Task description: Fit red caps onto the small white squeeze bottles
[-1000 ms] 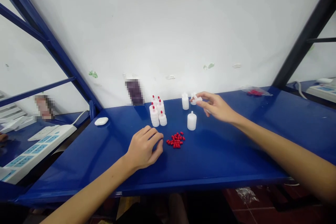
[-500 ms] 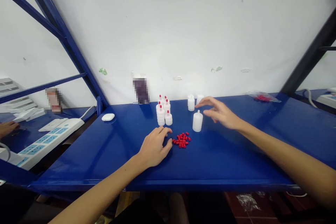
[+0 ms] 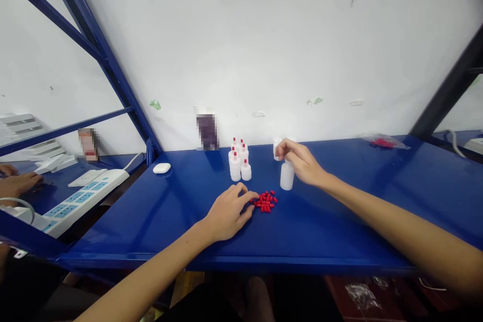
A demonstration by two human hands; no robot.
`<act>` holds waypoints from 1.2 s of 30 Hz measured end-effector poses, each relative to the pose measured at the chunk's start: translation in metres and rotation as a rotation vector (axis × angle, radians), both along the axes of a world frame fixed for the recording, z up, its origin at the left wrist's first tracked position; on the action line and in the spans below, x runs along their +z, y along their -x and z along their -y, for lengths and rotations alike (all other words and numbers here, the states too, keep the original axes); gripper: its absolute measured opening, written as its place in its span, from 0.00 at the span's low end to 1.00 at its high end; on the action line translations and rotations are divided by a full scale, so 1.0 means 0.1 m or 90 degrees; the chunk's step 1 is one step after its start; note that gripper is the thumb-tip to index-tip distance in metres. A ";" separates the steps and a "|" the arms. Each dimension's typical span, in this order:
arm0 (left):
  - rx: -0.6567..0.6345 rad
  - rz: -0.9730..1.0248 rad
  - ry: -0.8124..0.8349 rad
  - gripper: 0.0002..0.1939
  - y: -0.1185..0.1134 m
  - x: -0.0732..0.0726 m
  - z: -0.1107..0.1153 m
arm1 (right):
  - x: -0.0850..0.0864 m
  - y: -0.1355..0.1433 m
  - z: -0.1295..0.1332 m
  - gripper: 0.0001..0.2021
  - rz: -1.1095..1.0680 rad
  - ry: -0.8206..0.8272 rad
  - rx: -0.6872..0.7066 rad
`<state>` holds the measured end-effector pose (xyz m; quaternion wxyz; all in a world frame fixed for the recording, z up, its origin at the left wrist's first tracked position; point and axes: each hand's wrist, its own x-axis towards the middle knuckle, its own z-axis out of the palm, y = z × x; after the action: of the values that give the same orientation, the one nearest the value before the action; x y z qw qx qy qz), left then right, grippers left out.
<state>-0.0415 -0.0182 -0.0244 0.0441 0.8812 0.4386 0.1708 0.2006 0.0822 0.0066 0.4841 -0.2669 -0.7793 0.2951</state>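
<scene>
My left hand (image 3: pixel 232 212) rests at the left edge of a pile of small red caps (image 3: pixel 266 202); its thumb and forefinger are apart and the fingertips touch the nearest caps. My right hand (image 3: pixel 300 161) is curled around the top of an uncapped white squeeze bottle (image 3: pixel 287 177), which stands upright on the blue table (image 3: pixel 320 231). Its nozzle is hidden by the fingers. Behind those fingertips another white bottle (image 3: pixel 276 147) is partly covered. Several white bottles with red caps (image 3: pixel 236 167) stand grouped to the left, beyond my left hand.
A white earbud case (image 3: pixel 162 168) lies at the table's left. A clear bag with red pieces (image 3: pixel 385 142) is at the back right. Beyond the blue frame are a power strip (image 3: pixel 85 201) and another person's hand (image 3: pixel 20 183). A blurred dark object (image 3: pixel 207 132) leans on the wall.
My right hand has moved in from the right and closed over the top of the front bottle. My left hand has shifted slightly right, onto the edge of the cap pile.
</scene>
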 end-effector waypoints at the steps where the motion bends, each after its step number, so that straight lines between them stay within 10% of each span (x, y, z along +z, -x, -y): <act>1: 0.002 0.006 0.000 0.15 0.00 -0.01 -0.01 | -0.03 0.00 0.00 0.06 -0.006 0.011 0.010; 9: 0.034 0.069 0.021 0.12 0.03 -0.07 -0.04 | -0.11 0.07 0.05 0.07 -0.097 0.075 0.034; 23: 0.077 0.102 0.028 0.13 0.02 -0.07 -0.05 | -0.10 0.09 0.15 0.09 0.121 -0.184 -0.075; 36: 0.094 0.146 0.044 0.10 0.03 -0.08 -0.08 | -0.18 0.15 0.05 0.03 -0.179 0.185 0.063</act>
<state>-0.0442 -0.0106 -0.0326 0.1114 0.8191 0.5000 0.2581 0.1858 0.0769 -0.0110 0.5293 -0.2512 -0.6655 0.4624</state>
